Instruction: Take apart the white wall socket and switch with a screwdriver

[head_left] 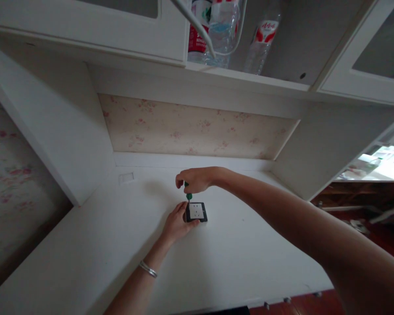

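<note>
A wall socket (pixel 197 211) with a white face and a dark frame rests on the white desktop (pixel 243 253). My left hand (pixel 178 223) is closed around its left side, the thumb along the near edge. Above it, my right hand (pixel 197 179) grips the green handle of a screwdriver (pixel 189 196). The shaft points down at the left part of the socket's frame. Whether the tip sits in a screw is too small to tell.
Overhead hangs a white cabinet (pixel 118 35) with plastic bottles (pixel 262 39) on its open shelf. White side panels (pixel 62 113) flank the desktop, and floral wallpaper (pixel 190 129) covers the back. A small rectangular recess (pixel 126 177) lies at the back left.
</note>
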The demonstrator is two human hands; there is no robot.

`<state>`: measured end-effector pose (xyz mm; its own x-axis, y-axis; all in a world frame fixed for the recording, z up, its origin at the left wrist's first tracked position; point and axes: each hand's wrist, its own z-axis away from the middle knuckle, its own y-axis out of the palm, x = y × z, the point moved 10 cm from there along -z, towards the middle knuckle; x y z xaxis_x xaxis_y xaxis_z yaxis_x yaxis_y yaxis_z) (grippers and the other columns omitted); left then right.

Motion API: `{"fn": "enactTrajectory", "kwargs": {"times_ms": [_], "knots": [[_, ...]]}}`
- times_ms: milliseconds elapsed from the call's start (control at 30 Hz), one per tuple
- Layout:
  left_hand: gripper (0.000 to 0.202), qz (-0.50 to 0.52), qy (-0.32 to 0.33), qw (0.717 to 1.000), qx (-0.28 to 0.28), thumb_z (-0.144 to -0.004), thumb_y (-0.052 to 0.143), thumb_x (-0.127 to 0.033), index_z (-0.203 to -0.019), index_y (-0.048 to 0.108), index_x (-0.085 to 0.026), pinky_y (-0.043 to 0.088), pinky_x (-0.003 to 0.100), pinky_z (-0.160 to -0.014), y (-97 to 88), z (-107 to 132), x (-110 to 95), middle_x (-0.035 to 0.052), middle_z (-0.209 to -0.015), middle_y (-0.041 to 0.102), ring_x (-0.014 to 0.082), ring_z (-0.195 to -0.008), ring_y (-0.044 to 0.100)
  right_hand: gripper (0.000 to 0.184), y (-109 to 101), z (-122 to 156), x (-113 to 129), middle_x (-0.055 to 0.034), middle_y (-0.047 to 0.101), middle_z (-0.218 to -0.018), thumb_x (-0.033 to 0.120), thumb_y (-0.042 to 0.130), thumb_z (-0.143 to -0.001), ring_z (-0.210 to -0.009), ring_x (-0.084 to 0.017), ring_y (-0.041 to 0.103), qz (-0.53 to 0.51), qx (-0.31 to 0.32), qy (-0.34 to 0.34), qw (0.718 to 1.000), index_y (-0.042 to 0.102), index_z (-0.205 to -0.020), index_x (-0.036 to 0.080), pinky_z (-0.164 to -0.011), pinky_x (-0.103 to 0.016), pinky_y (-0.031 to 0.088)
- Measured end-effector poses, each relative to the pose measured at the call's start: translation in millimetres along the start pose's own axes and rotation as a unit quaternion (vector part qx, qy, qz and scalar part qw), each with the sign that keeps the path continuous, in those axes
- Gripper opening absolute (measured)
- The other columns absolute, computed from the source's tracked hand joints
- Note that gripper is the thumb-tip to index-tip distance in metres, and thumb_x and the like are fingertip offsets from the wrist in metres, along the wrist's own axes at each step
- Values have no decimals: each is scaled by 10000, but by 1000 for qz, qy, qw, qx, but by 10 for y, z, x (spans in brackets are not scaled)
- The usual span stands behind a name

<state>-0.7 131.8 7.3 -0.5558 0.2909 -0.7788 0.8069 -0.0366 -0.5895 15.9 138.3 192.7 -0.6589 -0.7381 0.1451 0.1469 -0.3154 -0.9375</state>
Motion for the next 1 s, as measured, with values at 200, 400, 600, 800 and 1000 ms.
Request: {"fn": "enactTrajectory", "kwargs": {"times_ms": [200,400,600,800,1000], "knots": [[723,-17,11,1000,2,-674,703,-505,-1294,510,-188,355,365,-1078,36,-12,28,109,-1379,486,290,-1275,461,358,33,-75,22,-134,677,-1075,301,593,-782,-901,-255,632,36,30,33,998,637,-1110,164,-667,-317,464],[698,-19,12,1000,4,-675,699,-493,-1288,516,-213,363,370,-1071,14,3,-6,93,-1365,507,299,-1274,463,329,-7,-172,-20,-177,679,-1068,300,456,-891,-963,-262,628,102,-58,52,992,647,-1092,124,-736,-333,457],[751,-42,27,999,16,-722,643,-556,-1346,464,-177,332,350,-1096,42,11,-9,117,-1412,455,287,-1285,452,444,45,-72,-17,-112,661,-1111,151,586,-725,-930,-209,619,35,-20,-10,999,588,-1169,164,-704,-269,458],[772,-47,19,999,14,-710,658,-543,-1360,448,-183,321,353,-1102,43,11,10,109,-1418,451,284,-1289,444,389,-16,-75,-151,-185,679,-1029,392,412,-918,-950,-290,632,111,-51,102,987,662,-1044,122,-736,-356,466],[757,-51,28,998,18,-719,651,-538,-1362,448,-193,332,341,-1096,36,15,-20,98,-1412,457,270,-1284,449,387,43,-106,29,-132,586,-1196,131,552,-749,-972,-224,620,61,-34,-22,997,611,-1129,172,-736,-276,477]]}}
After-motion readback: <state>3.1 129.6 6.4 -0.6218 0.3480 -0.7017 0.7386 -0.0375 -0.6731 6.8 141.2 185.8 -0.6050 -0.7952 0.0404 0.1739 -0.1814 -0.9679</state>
